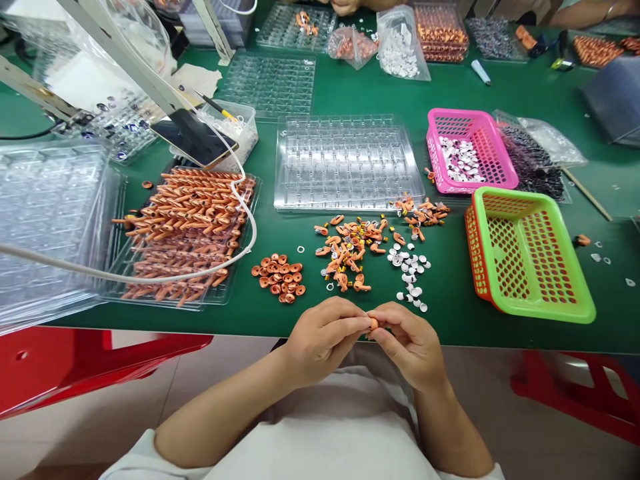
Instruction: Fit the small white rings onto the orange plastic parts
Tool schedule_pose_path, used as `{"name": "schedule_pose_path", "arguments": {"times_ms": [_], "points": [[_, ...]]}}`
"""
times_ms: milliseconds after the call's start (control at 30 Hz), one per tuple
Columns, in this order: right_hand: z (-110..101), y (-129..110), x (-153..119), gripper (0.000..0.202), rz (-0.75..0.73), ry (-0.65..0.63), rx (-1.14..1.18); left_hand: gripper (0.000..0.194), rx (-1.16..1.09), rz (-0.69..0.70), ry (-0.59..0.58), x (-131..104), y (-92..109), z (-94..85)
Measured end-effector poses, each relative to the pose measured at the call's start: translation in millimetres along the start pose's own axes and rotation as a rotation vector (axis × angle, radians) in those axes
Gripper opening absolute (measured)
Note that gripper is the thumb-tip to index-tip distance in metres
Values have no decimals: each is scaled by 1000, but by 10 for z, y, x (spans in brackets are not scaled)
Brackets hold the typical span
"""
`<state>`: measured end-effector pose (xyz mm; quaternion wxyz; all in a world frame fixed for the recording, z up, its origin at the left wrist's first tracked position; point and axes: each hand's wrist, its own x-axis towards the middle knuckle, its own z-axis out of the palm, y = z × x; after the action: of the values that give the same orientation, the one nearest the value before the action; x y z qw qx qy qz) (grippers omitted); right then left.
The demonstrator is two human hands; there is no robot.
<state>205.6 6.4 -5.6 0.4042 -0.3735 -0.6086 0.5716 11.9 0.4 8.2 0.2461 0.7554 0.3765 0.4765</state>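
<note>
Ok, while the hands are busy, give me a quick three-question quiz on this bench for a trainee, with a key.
1. Fill in: the small orange part is held by ____ hand(s).
2. Which basket stands nearer the person? A, pink; B, green.
3. True or false: in the picture, the loose white caps lie left of the copper-coloured cups.

Key: 1. both, the left hand and right hand; 2. B, the green basket; 3. false, the white caps lie right of the cups.

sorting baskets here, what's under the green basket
A red basket sits under the green basket, its left side showing. Its floor is mostly covered, so any contents cannot be made out.
</note>
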Motion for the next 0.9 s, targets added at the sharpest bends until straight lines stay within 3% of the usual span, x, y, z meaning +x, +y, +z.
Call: {"name": "schedule_pose_path", "arguments": {"times_ms": [533,900], "points": [[51,-64,-7,46,-258,38,-251,30,-11,53,10,-47,23,9],[97,-93,-39,37,-232,74,-179,32,41,26,22,-66,86,28]]}}
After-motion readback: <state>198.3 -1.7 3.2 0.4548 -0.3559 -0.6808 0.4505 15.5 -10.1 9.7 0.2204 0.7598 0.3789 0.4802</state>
